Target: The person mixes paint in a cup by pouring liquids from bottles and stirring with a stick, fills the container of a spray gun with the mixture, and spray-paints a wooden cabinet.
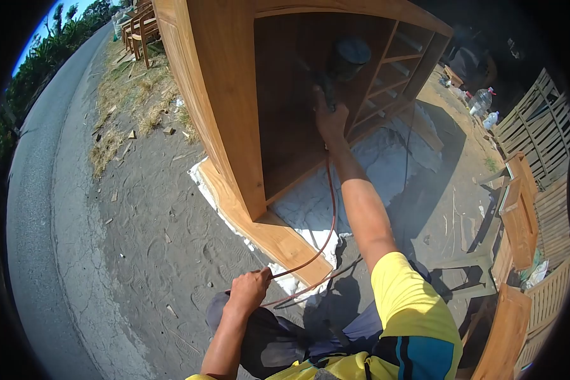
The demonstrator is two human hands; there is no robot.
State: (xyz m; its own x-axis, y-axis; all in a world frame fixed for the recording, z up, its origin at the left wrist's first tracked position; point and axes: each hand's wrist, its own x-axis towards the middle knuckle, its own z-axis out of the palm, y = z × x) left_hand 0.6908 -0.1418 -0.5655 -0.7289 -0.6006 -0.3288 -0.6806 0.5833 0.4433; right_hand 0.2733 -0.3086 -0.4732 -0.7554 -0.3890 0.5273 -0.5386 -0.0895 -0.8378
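Note:
My right hand [331, 121] is wrapped round the grip of a spray gun [347, 60] with a cup on top, held up in front of the dark inside of a wooden cabinet [225, 95]. A faint haze shows left of the gun's nozzle. From the grip a thin reddish-brown hose [332, 209] hangs down and curves over to my left hand [248, 291], whose fingers are closed on it near my knee. The cabinet has an open compartment facing me and several drawer slots [396, 69] to its right.
White sheeting [367, 171] and a wooden board [297, 250] lie at the cabinet's base. Wooden chairs [140, 31] stand at the back left, beside a paved road [44, 209]. At right are a plastic chair [481, 272], wooden panels [519, 215], clear bottles [481, 100] and bamboo slats [538, 114].

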